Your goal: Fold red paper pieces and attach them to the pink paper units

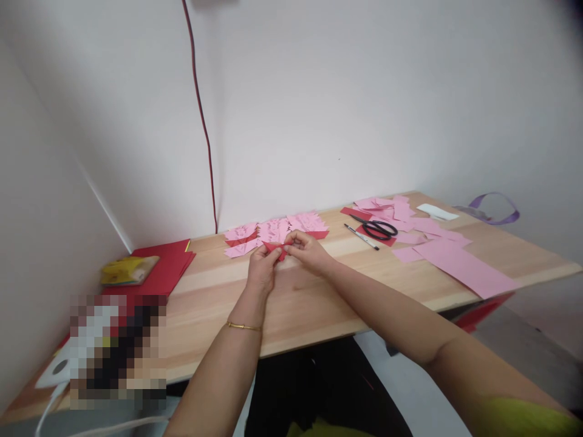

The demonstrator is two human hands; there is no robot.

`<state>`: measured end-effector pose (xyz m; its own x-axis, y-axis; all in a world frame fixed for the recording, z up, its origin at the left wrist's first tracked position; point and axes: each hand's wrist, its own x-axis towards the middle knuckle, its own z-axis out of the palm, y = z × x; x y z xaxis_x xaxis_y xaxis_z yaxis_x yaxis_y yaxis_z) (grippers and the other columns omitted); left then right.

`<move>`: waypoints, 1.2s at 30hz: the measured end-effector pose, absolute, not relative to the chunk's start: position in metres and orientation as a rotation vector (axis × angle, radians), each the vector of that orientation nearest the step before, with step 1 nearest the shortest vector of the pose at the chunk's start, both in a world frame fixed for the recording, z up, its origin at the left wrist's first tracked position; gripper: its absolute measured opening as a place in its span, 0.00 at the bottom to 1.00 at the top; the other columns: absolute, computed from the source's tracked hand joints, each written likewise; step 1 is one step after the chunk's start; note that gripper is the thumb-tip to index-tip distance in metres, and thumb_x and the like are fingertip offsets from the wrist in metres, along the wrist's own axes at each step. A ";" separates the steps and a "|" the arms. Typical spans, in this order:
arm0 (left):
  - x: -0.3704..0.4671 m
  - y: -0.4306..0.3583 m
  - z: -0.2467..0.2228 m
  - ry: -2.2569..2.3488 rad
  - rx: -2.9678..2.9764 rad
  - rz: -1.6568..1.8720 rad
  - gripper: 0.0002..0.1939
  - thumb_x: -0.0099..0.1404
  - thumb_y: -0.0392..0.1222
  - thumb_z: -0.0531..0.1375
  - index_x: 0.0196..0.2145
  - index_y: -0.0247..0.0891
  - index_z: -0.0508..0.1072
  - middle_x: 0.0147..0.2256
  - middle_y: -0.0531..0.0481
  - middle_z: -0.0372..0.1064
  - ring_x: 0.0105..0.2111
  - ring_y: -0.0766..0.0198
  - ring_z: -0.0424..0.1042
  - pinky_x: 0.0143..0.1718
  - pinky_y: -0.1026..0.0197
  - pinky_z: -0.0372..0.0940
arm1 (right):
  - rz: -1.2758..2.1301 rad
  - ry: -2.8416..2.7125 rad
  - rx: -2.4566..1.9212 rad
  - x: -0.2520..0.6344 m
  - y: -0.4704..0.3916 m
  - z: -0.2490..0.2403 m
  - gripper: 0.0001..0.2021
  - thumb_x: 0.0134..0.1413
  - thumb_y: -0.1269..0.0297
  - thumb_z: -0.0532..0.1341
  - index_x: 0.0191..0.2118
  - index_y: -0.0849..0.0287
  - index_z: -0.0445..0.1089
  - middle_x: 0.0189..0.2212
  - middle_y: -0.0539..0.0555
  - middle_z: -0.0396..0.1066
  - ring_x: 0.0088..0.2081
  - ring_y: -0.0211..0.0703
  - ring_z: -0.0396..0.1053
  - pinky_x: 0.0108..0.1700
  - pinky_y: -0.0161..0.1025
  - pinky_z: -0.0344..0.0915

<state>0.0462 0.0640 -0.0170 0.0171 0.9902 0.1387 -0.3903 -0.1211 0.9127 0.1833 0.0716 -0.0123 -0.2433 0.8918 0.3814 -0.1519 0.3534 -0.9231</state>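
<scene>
A small folded piece of red paper (283,254) is held between my two hands above the middle of the table. My left hand (264,264) pinches its left side, with the thumb on top. On the other side, the fingers of my right hand (306,250) are closed on its right edge. Just behind the hands lie rows of pink folded paper pieces (273,232), with some red ones (319,235) among them. The exact fold of the held piece is too small to make out.
Black-handled scissors (380,229), a pen (361,237) and pink paper strips (464,267) lie to the right. Red sheets (157,258) with a yellow packet (128,270) are at left, near a white power strip (68,358). A wall (319,109) borders the table's back.
</scene>
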 end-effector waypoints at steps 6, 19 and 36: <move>0.043 0.066 -0.018 0.795 0.952 1.437 0.07 0.47 0.38 0.65 0.24 0.34 0.72 0.23 0.53 0.68 0.25 0.69 0.66 0.32 0.63 0.61 | 1.047 -1.593 -0.748 0.190 0.073 -0.009 0.08 0.47 0.61 0.61 0.32 0.59 0.64 0.29 0.48 0.64 0.31 0.36 0.62 0.36 0.36 0.59; 0.033 0.069 -0.022 0.948 1.276 1.406 0.05 0.49 0.40 0.64 0.24 0.35 0.74 0.25 0.53 0.69 0.27 0.69 0.66 0.34 0.65 0.60 | 0.929 -1.804 -0.744 0.203 0.076 -0.004 0.04 0.50 0.66 0.59 0.32 0.61 0.65 0.29 0.49 0.63 0.31 0.36 0.60 0.35 0.34 0.57; 0.034 0.064 -0.014 1.146 1.509 1.296 0.03 0.49 0.37 0.60 0.20 0.35 0.71 0.21 0.55 0.67 0.24 0.69 0.63 0.29 0.66 0.57 | 0.837 -1.937 -0.799 0.204 0.071 -0.002 0.07 0.54 0.62 0.56 0.33 0.60 0.63 0.24 0.46 0.59 0.26 0.34 0.56 0.30 0.32 0.54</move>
<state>0.0339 0.0638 -0.0139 0.0557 0.9684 0.2432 0.1230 -0.2484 0.9608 0.2036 0.0714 -0.0023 -0.4279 0.7837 0.4502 0.2091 0.5705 -0.7943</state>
